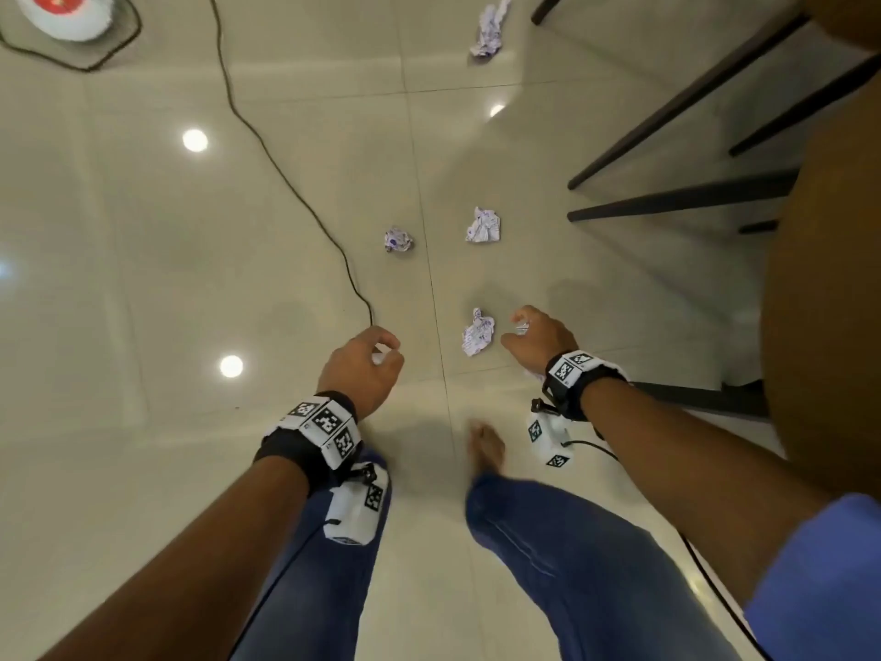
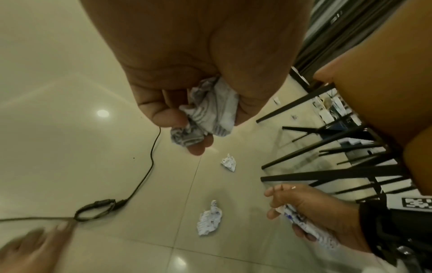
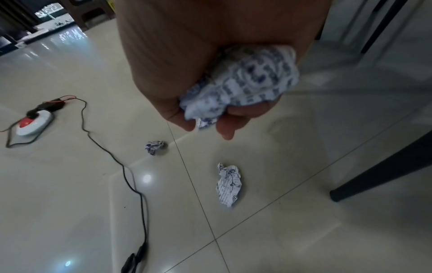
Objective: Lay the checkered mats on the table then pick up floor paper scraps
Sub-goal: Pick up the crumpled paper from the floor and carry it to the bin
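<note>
Crumpled white paper scraps with blue print lie on the beige tiled floor. The nearest scrap [image 1: 477,332] [image 2: 208,218] [image 3: 228,184] lies between my two hands. My left hand [image 1: 369,362] grips a crumpled paper wad [image 2: 208,112] in curled fingers. My right hand [image 1: 536,336] [image 2: 301,212] holds another printed wad [image 3: 243,83], just right of the nearest scrap. Farther off lie a small balled scrap [image 1: 398,239] [image 3: 155,147], a flatter scrap [image 1: 483,225] [image 2: 228,162] and a far scrap [image 1: 488,28]. No checkered mats are in view.
A thin dark cable [image 1: 286,178] [image 3: 126,177] snakes across the floor to a white and red device [image 1: 66,11] [image 3: 32,123] at the far left. Black table and chair legs [image 1: 691,102] [image 3: 383,171] and a brown tabletop edge [image 1: 824,302] stand on the right. My bare foot [image 1: 486,446] is below.
</note>
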The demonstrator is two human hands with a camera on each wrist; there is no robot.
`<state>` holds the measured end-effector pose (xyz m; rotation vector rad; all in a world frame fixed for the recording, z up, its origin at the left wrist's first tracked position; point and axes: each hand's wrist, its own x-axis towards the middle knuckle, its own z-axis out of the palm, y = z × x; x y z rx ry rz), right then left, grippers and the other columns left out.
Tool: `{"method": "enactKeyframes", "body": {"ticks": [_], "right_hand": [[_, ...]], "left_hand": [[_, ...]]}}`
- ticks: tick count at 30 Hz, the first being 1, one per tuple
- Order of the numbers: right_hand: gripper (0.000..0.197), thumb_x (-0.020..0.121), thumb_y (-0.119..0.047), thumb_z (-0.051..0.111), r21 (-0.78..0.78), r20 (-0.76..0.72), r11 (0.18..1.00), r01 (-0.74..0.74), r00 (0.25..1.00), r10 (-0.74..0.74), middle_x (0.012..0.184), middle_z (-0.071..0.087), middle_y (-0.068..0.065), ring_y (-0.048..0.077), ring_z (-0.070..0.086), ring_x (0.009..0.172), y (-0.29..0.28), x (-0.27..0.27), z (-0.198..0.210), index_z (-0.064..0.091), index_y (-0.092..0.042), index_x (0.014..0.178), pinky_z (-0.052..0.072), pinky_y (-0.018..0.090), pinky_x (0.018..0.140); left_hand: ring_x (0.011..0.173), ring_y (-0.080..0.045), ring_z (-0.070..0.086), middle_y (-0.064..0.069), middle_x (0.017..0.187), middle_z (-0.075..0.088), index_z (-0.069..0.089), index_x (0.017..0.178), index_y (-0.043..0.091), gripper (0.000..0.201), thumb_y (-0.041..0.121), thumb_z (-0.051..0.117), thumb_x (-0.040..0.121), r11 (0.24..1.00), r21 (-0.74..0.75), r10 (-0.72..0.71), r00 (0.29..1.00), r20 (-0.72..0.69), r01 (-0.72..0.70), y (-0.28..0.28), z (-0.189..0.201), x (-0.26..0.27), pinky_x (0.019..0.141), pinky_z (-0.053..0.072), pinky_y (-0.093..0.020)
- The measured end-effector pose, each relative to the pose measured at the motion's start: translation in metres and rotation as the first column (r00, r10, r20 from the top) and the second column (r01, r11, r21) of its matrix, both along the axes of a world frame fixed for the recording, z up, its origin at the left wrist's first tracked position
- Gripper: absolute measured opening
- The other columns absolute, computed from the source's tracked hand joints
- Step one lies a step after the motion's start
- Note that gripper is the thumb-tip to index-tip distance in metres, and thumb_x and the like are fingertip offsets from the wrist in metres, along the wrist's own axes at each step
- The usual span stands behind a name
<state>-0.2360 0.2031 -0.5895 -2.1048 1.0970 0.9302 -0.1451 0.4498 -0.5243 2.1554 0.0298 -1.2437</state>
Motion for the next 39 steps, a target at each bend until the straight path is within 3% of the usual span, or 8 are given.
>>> {"method": "enactKeyframes", "body": {"ticks": [8, 12, 17, 20, 23, 31, 36, 39], "right_hand": [[0.076, 0.081, -0.045, 0.069, 0.012, -0.044, 0.996, 0.085, 0.995, -0.085, 0.136, 0.05, 0.015, 0.038, 0.056, 0.118, 0.01, -0.002, -0.186, 0.028, -0.032, 0.143, 0.047, 0.04, 0.094], [0.062, 0.076, -0.043, 0.071, -0.111, 0.14, 0.986, 0.122, 0.984, -0.106, 0.127, 0.051, 0.003, 0.028, 0.056, 0.112, 0.029, -0.013, -0.243, 0.044, -0.031, 0.13, 0.048, 0.035, 0.085], [0.028, 0.071, -0.031, 0.071, -0.205, 0.357, 0.978, 0.033, 0.933, 0.043, 0.091, 0.064, 0.0, 0.028, 0.063, 0.085, -0.004, 0.028, -0.245, 0.057, -0.023, 0.093, 0.044, 0.03, 0.066], [0.047, 0.07, -0.031, 0.072, -0.284, 0.516, 0.946, 0.154, 0.857, 0.015, 0.099, 0.066, -0.003, 0.027, 0.064, 0.087, -0.048, 0.088, -0.231, 0.055, -0.024, 0.113, 0.043, 0.027, 0.066], [0.085, 0.073, -0.039, 0.071, -0.225, 0.359, 0.974, 0.013, 0.931, 0.07, 0.118, 0.063, 0.001, 0.024, 0.063, 0.1, -0.074, 0.136, -0.226, 0.027, -0.036, 0.146, 0.05, 0.034, 0.081], [0.03, 0.079, -0.039, 0.071, -0.132, 0.059, 0.981, -0.144, 0.987, 0.153, 0.104, 0.065, 0.012, 0.034, 0.064, 0.095, -0.008, 0.135, -0.218, 0.063, -0.015, 0.096, 0.047, 0.031, 0.075], [0.025, 0.074, -0.027, 0.077, -0.049, 0.206, 0.999, -0.011, 0.978, 0.021, 0.113, 0.046, 0.004, 0.026, 0.055, 0.081, 0.01, 0.14, -0.134, 0.064, -0.019, 0.094, 0.043, 0.027, 0.076], [0.021, 0.074, -0.026, 0.076, -0.017, 0.209, 0.999, -0.028, 0.977, 0.031, 0.099, 0.055, 0.001, 0.029, 0.06, 0.086, -0.022, 0.18, -0.063, 0.057, -0.024, 0.083, 0.04, 0.027, 0.071]], "left_hand": [[0.103, -0.035, 0.059, -0.017, 0.133, 0.044, 0.027, 0.146, 0.027, 0.066, 0.024, 0.056, 0.087, 0.942, 0.134, -0.331, 0.917, 0.224, 0.308, -0.05, -0.194, 0.094, 0.086, 0.045, -0.038], [0.104, -0.045, 0.06, -0.016, 0.156, 0.015, 0.008, 0.148, 0.045, 0.078, 0.028, 0.054, 0.088, 0.863, 0.255, -0.497, 0.826, 0.266, 0.437, -0.08, -0.277, 0.127, 0.09, 0.048, -0.048], [0.08, -0.045, 0.061, -0.012, 0.135, 0.029, 0.043, 0.129, 0.039, 0.039, 0.036, 0.05, 0.091, 0.767, 0.363, -0.64, 0.673, 0.37, 0.53, -0.1, -0.317, 0.149, 0.072, 0.052, -0.049], [0.084, -0.045, 0.06, -0.016, 0.117, 0.043, 0.057, 0.115, 0.025, 0.025, 0.03, 0.05, 0.091, 0.728, 0.381, -0.683, 0.648, 0.337, 0.57, -0.104, -0.314, 0.157, 0.069, 0.046, -0.043], [0.087, -0.045, 0.059, -0.017, 0.102, 0.053, 0.061, 0.108, 0.02, 0.025, 0.029, 0.049, 0.087, 0.805, 0.26, -0.593, 0.732, 0.335, 0.533, -0.097, -0.295, 0.158, 0.075, 0.048, -0.042], [0.071, -0.021, 0.05, -0.002, 0.077, 0.053, 0.059, 0.08, 0.021, 0.029, 0.05, 0.062, 0.083, 0.903, 0.152, -0.429, 0.846, 0.317, 0.401, -0.02, -0.2, 0.176, 0.064, 0.035, -0.028], [0.067, -0.019, 0.055, -0.004, 0.074, 0.058, 0.054, 0.068, 0.024, 0.04, 0.06, 0.053, 0.084, 0.908, 0.157, -0.416, 0.873, 0.252, 0.388, 0.018, -0.119, 0.216, 0.056, 0.035, -0.027], [0.071, -0.023, 0.056, -0.005, 0.074, 0.058, 0.052, 0.064, 0.026, 0.039, 0.057, 0.05, 0.087, 0.926, 0.146, -0.375, 0.893, 0.25, 0.348, 0.012, -0.052, 0.268, 0.062, 0.039, -0.031]]}}
